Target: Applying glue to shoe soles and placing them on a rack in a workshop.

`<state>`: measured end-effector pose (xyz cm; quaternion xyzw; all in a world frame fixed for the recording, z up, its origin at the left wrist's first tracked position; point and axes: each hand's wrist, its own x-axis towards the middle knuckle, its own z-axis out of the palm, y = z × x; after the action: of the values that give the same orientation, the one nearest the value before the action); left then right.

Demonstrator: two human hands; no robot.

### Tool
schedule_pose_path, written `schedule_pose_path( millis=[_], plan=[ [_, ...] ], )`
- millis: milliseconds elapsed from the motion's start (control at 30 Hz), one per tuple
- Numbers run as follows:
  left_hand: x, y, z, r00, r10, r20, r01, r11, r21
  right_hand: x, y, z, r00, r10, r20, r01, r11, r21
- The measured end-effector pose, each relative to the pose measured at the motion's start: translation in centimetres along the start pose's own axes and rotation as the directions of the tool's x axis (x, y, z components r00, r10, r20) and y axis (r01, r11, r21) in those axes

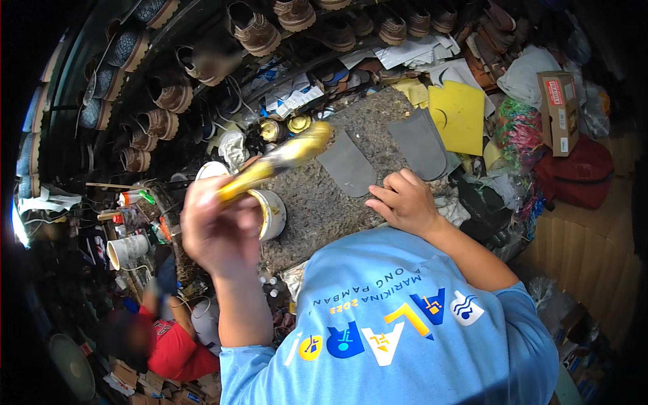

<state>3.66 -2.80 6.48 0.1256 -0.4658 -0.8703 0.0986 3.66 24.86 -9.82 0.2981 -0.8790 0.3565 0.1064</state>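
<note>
In my left hand [219,226] is a brush [280,162] with a yellow handle and a yellow-smeared head, blurred by motion. Its head is raised over the worktop, near the left grey sole piece [347,164]. My right hand [408,206] has its fingers curled, with the fingertips at the lower right edge of that sole piece. Further right lie more grey sole pieces [418,143], stacked and overlapping. Beside my left hand stands a white tub [272,214] with yellow smears, partly hidden by the hand.
The worktop [307,216] is rough and grey-brown. Yellow sheets [459,118] lie at its far right, and small open cans [299,123] at its far left. Racks of brown shoes [253,30] curve around the back and left. A person in red [179,344] is at the lower left.
</note>
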Motion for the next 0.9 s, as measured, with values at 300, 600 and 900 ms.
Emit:
schedule_pose_path(
  millis=[300, 600, 900],
  plan=[
    [-4.6, 7.6, -16.5, 0.842, -0.231, -0.488, 0.281, 0.959, 0.03, 0.3, -0.1, -0.7, 1.0, -0.001, 0.008, 0.001, 1.0, 0.021],
    [-4.9, 9.1, -6.6, 0.991, -0.057, 0.12, 0.097, 0.929, -0.357, 0.2, 0.0, -0.6, 1.0, 0.011, 0.019, -0.011, 1.0, -0.003],
    [-0.2, -6.8, -0.6, 0.905, -0.096, 0.415, -0.347, 0.398, 0.849, -0.2, -0.6, -0.3, 1.0, 0.006, 0.029, -0.007, 1.0, 0.013]
  ],
)
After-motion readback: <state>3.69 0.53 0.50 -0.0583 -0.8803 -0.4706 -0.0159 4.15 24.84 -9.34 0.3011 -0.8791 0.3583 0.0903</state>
